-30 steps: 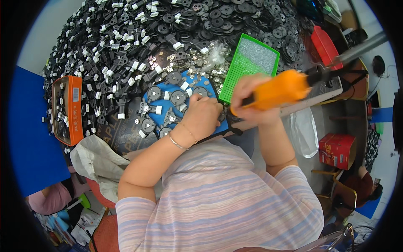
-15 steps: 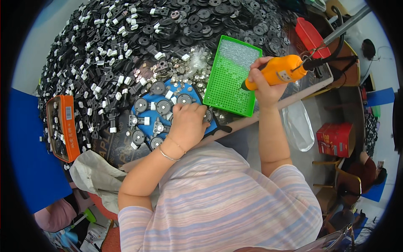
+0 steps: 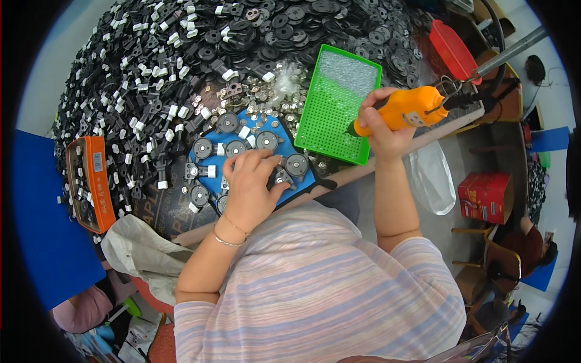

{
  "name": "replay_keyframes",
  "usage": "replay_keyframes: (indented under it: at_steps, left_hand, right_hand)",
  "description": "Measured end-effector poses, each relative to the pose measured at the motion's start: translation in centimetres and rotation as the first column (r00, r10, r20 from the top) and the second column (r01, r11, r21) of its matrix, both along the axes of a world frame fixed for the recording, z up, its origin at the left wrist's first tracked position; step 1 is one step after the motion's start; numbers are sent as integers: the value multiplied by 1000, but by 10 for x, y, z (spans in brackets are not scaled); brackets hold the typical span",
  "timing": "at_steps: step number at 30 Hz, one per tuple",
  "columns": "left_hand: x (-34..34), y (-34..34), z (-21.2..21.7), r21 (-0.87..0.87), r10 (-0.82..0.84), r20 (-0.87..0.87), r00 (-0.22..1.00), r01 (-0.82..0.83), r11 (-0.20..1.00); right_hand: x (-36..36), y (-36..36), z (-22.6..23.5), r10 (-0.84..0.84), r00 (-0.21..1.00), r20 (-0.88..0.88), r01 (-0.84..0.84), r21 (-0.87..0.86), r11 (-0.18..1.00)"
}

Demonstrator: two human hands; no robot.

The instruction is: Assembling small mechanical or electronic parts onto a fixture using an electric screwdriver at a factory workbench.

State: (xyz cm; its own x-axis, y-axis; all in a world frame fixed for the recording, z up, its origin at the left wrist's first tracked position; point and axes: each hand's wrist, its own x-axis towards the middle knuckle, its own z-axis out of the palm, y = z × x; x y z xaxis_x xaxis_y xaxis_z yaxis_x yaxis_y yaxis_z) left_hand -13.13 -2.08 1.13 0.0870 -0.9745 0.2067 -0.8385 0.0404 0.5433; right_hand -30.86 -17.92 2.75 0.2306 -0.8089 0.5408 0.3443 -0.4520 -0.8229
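Note:
My right hand (image 3: 382, 128) grips an orange electric screwdriver (image 3: 407, 111) by its body. The dark tip of the tool sits over the near right part of a green perforated tray (image 3: 307, 121), whose far end holds many small silvery pieces. My left hand (image 3: 249, 184) lies low over a blue mat (image 3: 209, 166), fingers apart from the thumb, with no held part showing. Its fingertips are among round black wheel-like assemblies (image 3: 296, 164) set out on the mat, several with white tabs. The palm hides some of them.
A big heap of black parts with white tabs (image 3: 130, 103) covers the left and far table, with black discs (image 3: 296, 24) at the back. Small metal caps (image 3: 260, 94) lie beyond the mat. An orange box (image 3: 100, 184) stands left; a red bin (image 3: 454, 49) is far right.
My left hand has shifted left and toward me, and its fingers have spread, uncovering a wheel-like assembly. The screwdriver in my right hand has moved slightly right.

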Motion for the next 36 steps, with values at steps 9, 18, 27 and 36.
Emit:
replay_keyframes:
  at_steps: [9,18,27,36]
  left_hand:
    - [22,-10,-3,-42,95,14,995,-94,995]
    - [42,-52,-2,-45,111,96,989,-107,993]
    - [53,-195,-31,-73,92,113,989,-84,994]
    - [24,-236,-42,-42,23,215,976,-14,999]
  right_hand:
    - [-1,0,-1,31,999,14,-32,37,999]
    - [-12,1,15,95,960,262,-96,-11,995]
    - [-19,16,15,98,963,252,-94,-27,995]
    - [-23,20,12,100,971,218,-87,-68,994]
